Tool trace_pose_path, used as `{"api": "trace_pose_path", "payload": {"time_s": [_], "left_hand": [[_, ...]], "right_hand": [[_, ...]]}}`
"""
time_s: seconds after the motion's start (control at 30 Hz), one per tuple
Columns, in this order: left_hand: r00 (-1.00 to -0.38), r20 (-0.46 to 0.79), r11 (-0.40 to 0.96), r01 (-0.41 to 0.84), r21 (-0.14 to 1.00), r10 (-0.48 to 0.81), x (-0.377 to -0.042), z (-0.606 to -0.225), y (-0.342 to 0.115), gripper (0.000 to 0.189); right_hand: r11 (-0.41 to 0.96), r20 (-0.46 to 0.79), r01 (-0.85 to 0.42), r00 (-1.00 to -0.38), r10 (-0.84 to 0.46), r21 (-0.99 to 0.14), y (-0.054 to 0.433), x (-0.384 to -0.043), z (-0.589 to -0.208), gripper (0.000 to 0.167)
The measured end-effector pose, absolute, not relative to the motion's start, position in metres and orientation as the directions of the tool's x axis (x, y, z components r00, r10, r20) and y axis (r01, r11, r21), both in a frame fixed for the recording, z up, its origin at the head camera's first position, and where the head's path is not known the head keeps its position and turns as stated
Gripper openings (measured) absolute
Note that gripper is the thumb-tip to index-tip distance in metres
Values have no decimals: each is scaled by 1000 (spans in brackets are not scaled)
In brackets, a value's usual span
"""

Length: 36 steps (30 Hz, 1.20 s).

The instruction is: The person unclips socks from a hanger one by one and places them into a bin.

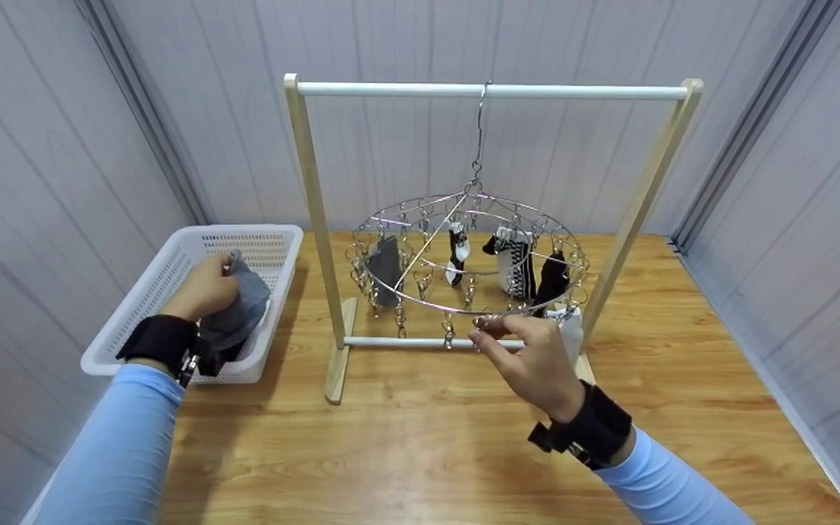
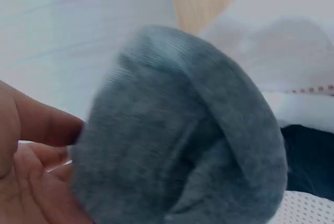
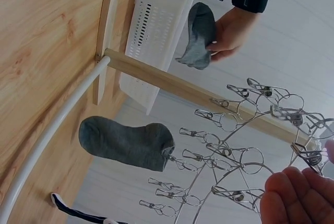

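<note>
Head view: left hand (image 1: 205, 288) pinches a limp grey knit sock (image 1: 243, 299), soft and folded on itself, over the white plastic basket (image 1: 245, 229) with perforated walls. Right hand (image 1: 540, 357), fingers curled, pinches a small bent-wire metal clip (image 1: 480, 322) at the near edge of the round wire hanger (image 1: 431, 240). Right wrist view: a second grey sock (image 3: 125, 141), flat with rounded toe, hangs clipped by its cuff
</note>
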<state>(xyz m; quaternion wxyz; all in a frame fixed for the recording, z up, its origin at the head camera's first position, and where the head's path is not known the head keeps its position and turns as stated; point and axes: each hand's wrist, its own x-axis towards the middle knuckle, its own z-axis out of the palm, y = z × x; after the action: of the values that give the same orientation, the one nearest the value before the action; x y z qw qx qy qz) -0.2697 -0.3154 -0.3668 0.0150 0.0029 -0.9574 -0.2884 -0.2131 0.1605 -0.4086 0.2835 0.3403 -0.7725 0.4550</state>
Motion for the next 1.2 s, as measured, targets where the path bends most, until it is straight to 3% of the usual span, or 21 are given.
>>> {"api": "trace_pose_path", "payload": {"time_s": [0.23,0.8,0.93,1.2], "left_hand": [[-999,-45,879,-15,477,7,-278,-376,-330,62],[-977,-207,935,-112,337,-43,-283,-394,-339,57],[-985,-166,930,-97,354,-39,-284,-392,-338,56],[-998,1,869,-53,491,-62,-286,-371,-310,55]], "right_hand": [[354,750,-783,-608,-262,-512,160,-212,-407,7],[348,752,-789,-602,-268,-507,161,-210,-408,6],[348,752,-790,-600,-271,-505,161,-210,-408,5],[355,739,-777,-617,-270,-519,161,-208,-406,5]]}}
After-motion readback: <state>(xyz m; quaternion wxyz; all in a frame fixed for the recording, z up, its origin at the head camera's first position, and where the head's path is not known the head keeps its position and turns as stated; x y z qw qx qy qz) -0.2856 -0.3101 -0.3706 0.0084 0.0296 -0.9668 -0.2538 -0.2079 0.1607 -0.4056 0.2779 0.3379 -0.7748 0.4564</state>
